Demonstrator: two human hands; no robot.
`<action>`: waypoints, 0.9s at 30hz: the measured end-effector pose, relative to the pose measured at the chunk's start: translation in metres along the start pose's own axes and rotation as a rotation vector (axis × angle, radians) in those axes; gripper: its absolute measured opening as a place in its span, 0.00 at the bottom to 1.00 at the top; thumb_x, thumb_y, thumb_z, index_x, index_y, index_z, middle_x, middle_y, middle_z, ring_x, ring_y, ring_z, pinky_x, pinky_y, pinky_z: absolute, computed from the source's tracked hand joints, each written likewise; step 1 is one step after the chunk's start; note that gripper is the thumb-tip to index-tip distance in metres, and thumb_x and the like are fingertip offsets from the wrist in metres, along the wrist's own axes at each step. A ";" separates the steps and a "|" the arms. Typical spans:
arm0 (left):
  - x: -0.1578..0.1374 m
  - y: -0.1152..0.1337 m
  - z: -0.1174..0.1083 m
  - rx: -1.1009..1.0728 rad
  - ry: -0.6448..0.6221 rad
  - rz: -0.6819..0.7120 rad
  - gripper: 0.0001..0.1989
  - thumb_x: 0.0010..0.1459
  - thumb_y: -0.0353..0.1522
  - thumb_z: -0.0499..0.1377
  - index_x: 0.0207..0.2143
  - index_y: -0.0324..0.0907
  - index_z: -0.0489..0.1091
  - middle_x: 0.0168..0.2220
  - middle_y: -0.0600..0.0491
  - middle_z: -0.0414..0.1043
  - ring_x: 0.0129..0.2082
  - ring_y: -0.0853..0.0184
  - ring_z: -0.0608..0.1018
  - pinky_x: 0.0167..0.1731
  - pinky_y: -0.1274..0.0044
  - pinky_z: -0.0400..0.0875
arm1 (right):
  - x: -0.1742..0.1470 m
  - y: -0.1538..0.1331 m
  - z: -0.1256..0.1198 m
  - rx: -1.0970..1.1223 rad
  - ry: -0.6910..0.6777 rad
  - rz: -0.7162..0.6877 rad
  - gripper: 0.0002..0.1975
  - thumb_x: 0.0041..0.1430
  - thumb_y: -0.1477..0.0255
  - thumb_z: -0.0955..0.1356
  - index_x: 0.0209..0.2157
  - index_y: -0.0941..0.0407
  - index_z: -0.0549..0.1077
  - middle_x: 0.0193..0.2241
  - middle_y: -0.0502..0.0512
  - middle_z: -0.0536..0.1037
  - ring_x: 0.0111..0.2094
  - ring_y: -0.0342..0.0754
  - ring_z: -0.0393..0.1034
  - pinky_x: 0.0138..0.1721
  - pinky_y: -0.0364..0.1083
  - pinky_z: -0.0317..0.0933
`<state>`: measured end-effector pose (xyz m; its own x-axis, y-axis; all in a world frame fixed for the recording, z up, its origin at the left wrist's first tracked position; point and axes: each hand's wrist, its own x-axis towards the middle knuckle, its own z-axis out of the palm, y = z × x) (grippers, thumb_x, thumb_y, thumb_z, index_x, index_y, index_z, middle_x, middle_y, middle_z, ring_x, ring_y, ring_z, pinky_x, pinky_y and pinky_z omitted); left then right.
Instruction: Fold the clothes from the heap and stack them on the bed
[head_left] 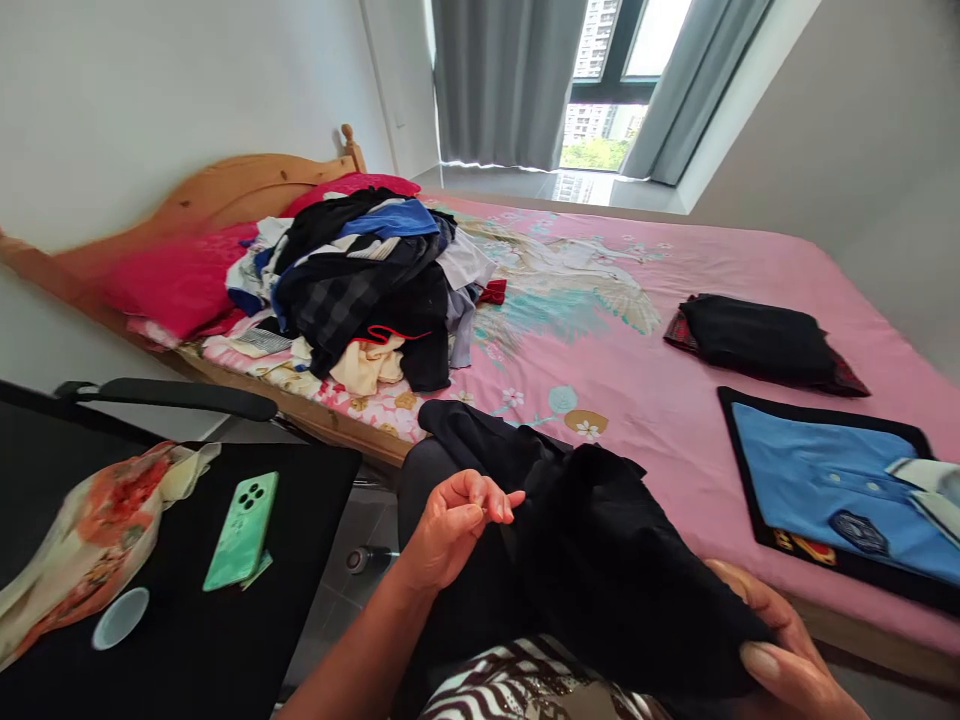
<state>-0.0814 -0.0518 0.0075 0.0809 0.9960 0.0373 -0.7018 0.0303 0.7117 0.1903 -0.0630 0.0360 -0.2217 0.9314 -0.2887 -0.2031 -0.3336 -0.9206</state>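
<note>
- Bed [675, 430]: clothes pile [360, 290] well apart from folded clothes [765, 340], presumably preventing mixing.
- Black garment [600, 560]: over the lap [424, 485], apparently for support.
- Right hand [787, 640]: clamped on its edge, likely steadying it.
- Left hand [454, 525]: fingertips together; I cannot tell on what.

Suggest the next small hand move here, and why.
I'd probably bring the left hand onto the near part of the black garment and take a grip there. The right hand already grips one end, while the left is curled in front of the cloth with no clear hold on it, and the cloth looks rumpled.
</note>
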 end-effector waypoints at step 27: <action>0.228 0.119 0.097 1.139 0.280 0.436 0.16 0.48 0.26 0.56 0.41 0.36 0.73 0.30 0.53 0.73 0.28 0.69 0.72 0.35 0.74 0.69 | 0.146 -0.178 -0.040 -0.914 0.698 -0.870 0.08 0.48 0.70 0.64 0.32 0.57 0.67 0.22 0.50 0.65 0.26 0.43 0.60 0.32 0.44 0.50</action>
<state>-0.0773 0.1706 0.1687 -0.2553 0.8929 0.3709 0.3892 -0.2563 0.8848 0.2328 0.1380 0.1475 0.2097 0.7560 0.6200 0.7016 0.3253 -0.6340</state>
